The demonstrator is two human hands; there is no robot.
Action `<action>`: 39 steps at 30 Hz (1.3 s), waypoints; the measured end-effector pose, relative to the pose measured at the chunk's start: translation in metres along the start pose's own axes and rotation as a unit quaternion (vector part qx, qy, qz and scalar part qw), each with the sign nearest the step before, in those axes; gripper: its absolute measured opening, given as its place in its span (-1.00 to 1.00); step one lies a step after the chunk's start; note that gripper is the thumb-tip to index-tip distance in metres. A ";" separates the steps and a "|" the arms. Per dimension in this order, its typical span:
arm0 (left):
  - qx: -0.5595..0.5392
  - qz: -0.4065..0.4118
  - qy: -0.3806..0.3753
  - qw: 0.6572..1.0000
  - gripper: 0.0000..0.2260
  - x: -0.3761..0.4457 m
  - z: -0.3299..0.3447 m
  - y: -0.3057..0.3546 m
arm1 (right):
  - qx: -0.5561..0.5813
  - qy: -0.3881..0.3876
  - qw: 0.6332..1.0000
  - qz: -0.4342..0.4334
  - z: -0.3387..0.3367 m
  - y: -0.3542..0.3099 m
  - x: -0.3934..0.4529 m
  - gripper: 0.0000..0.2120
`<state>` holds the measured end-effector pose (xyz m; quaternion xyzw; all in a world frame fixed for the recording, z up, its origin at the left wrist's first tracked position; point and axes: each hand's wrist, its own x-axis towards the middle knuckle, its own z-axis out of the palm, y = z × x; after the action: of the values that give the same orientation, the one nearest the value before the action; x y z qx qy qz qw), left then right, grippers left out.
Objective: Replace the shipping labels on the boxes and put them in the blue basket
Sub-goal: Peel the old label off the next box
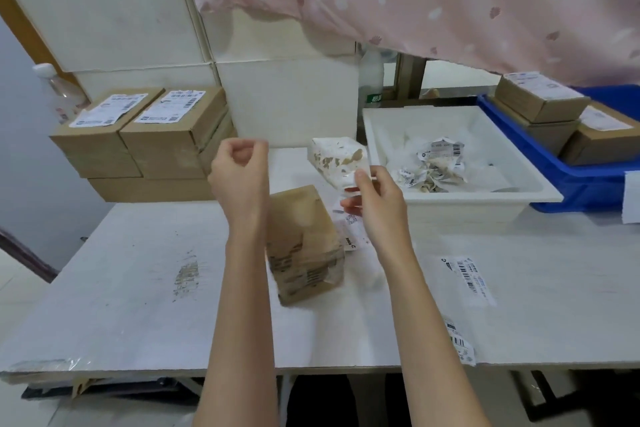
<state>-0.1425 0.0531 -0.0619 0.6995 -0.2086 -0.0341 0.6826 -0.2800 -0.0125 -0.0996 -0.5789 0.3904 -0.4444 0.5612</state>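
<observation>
Cardboard box lies on the white table near frame centre, top face scuffed where a label has come away. Right hand, at 2 o'clock from the box, pinches a torn white label with brown paper residue, raised above the table. Left hand, at 11 o'clock from the box, is raised with fingers curled; it appears to hold nothing, though motion blur leaves that uncertain. White tray at 2 o'clock holds crumpled label scraps. Blue basket at 3 o'clock holds relabelled boxes. Stacked boxes at 10 o'clock. Fresh labels lie at 4 o'clock.
</observation>
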 end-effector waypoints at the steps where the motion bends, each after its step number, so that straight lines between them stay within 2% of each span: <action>1: 0.001 0.007 -0.026 1.000 -0.94 -0.004 0.011 0.008 | 0.002 0.031 0.999 -0.012 -0.005 -0.002 0.004 -0.89; 3: 0.020 0.008 -0.091 0.996 -0.94 -0.016 0.041 0.015 | 0.001 0.097 0.995 -0.038 -0.021 -0.009 0.015 -0.89; 5: 0.098 0.026 -0.155 0.983 -0.91 -0.031 0.073 0.012 | -0.001 0.154 0.986 -0.058 -0.039 -0.018 0.025 -0.87; 7: 0.194 0.062 -0.207 0.957 -0.80 -0.050 0.099 0.005 | 0.002 0.194 0.979 -0.068 -0.058 -0.022 0.036 -0.92; 10: 0.266 0.041 -0.260 0.927 -0.64 -0.065 0.123 -0.005 | -0.013 0.232 0.969 -0.086 -0.088 -0.022 0.051 -0.95; 13: 0.280 0.011 -0.283 0.917 -0.66 -0.066 0.136 -0.015 | -0.046 0.271 0.955 -0.110 -0.114 -0.021 0.061 -0.95; 15: 0.281 0.014 -0.277 0.919 -0.72 -0.066 0.140 -0.020 | -0.065 0.294 0.947 -0.114 -0.126 -0.017 0.068 -0.93; 18: 0.288 0.012 -0.256 0.923 -0.77 -0.064 0.142 -0.026 | -0.153 0.313 0.929 -0.121 -0.133 -0.009 0.080 -0.88; 20: 0.284 0.002 -0.248 0.926 -0.78 -0.063 0.144 -0.030 | -0.237 0.291 0.923 -0.089 -0.134 -0.003 0.088 -0.84; 24: 0.278 -0.004 -0.243 0.929 -0.78 -0.062 0.146 -0.032 | -0.396 0.196 0.897 0.014 -0.134 0.004 0.098 -0.83; 28: 0.278 -0.003 -0.240 0.930 -0.79 -0.061 0.147 -0.030 | -0.553 0.049 0.827 0.082 -0.129 -0.001 0.095 -0.76; 31: 0.270 -0.002 -0.242 0.932 -0.79 -0.061 0.147 -0.030 | -0.591 -0.004 0.799 0.109 -0.129 -0.004 0.094 -0.79; 34: 0.265 -0.003 -0.244 0.933 -0.79 -0.060 0.147 -0.030 | -0.586 -0.047 0.795 0.149 -0.129 -0.008 0.099 -0.80; 37: 0.259 -0.007 -0.243 0.935 -0.80 -0.060 0.146 -0.031 | -0.590 -0.073 0.786 0.168 -0.129 -0.009 0.101 -0.69; 39: 0.252 -0.008 -0.247 0.936 -0.81 -0.058 0.145 -0.031 | -0.580 -0.064 0.795 0.162 -0.131 -0.008 0.102 -0.63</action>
<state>-0.2354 -0.0642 -0.1152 0.8199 -0.3668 -0.1575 0.4105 -0.3746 -0.1481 -0.0871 -0.7511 0.6268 0.0011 0.2075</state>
